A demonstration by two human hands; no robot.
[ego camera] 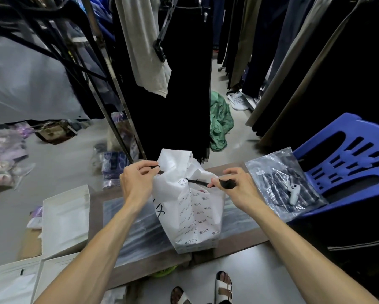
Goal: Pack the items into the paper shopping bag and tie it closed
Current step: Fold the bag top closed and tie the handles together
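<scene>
A white paper shopping bag with printed lettering stands upright on a low brown table, its top folded in. A black ribbon runs across the bag's mouth. My left hand pinches one ribbon end at the bag's left side. My right hand grips the other ribbon end to the right, pulled taut. What is inside the bag is hidden.
A plastic-wrapped plaid garment lies on a blue plastic chair to the right. Flat white bags are stacked at the left. Hanging clothes crowd the racks ahead. Packaged items and a green cloth lie on the floor.
</scene>
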